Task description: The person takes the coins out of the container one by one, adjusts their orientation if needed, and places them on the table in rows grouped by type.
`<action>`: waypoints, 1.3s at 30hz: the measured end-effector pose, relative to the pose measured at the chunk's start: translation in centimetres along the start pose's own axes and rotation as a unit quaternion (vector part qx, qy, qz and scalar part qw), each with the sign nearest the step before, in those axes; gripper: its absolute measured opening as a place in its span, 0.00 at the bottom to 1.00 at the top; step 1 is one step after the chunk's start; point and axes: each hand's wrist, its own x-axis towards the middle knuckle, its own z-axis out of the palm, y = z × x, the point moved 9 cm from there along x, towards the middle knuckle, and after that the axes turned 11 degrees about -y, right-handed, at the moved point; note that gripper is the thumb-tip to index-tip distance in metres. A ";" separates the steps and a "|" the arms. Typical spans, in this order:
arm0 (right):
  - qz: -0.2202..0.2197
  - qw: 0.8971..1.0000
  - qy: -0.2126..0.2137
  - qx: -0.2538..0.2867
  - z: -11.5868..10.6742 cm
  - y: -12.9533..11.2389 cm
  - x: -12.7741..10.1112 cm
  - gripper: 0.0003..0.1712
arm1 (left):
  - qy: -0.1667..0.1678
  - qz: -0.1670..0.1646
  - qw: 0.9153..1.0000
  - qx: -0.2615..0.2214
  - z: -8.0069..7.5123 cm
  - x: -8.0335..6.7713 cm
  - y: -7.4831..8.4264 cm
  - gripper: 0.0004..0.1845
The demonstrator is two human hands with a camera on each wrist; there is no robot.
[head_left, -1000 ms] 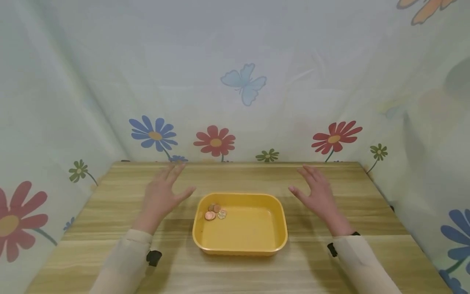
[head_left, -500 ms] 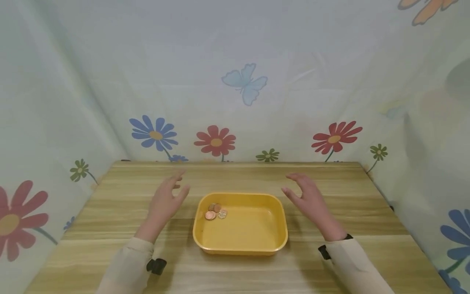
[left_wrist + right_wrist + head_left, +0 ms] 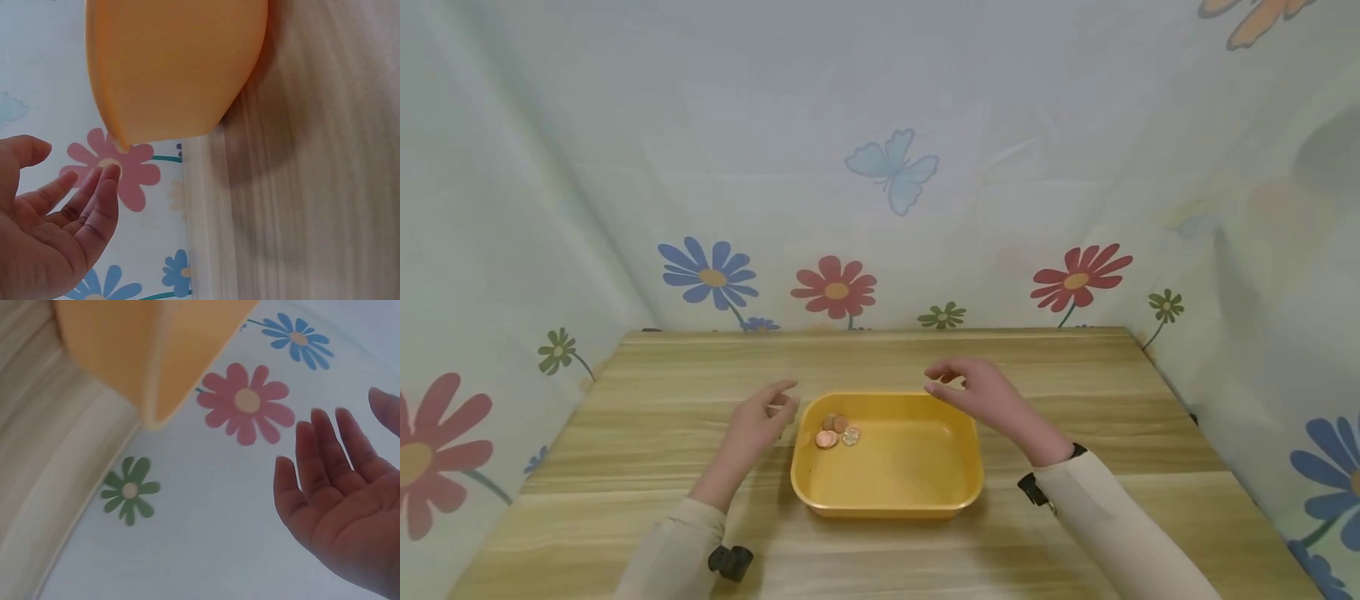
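A yellow rectangular tray with rounded corners and a smooth, plastic-looking surface (image 3: 895, 475) sits on a tabletop of pale wood grain with streaky bands (image 3: 700, 375), about midway between its left and right edges and well apart from its far edge. Inside, near the tray's far left corner, lies a small cluster of round metal coins (image 3: 837, 431), mostly copper-coloured with one paler and more silvery; some overlap, so their exact number is hard to tell. The person's left hand (image 3: 758, 425) hangs just beside the tray's left end, its fingers loosely bent, the thumb apart from them, with nothing in its hold. The right hand (image 3: 981, 392) hovers by the tray's far right corner, overlapping the rim in the head view, while the right wrist view shows it apart from the tray; its fingers are gently curved, spaced from the thumb, and hold nothing. Both forearms wear cream long sleeves (image 3: 1120, 525), with a small black device (image 3: 730, 563) at the left wrist and a black strap (image 3: 1033, 490) at the right. Beyond the tabletop's far edge hangs a whitish sheet printed with flowers and butterflies (image 3: 760, 192).
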 end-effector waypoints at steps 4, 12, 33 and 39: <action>-0.001 0.999 -0.051 -0.013 0.8 -1.6 1.7 0.19 | -0.003 -0.009 1.000 -0.008 0.6 0.1 -0.5 0.26; -0.016 0.993 -0.116 -0.017 3.8 -2.6 5.6 0.20 | -0.003 -0.008 0.999 -0.032 2.0 0.5 -1.5 0.25; 0.002 0.981 -0.187 -0.044 11.3 -1.7 9.3 0.12 | 0.036 -0.011 0.998 -0.057 3.4 0.6 -2.6 0.22; 0.009 0.979 -0.203 -0.015 12.4 -1.0 9.6 0.10 | 0.056 -0.018 0.996 -0.071 3.6 0.4 -2.5 0.20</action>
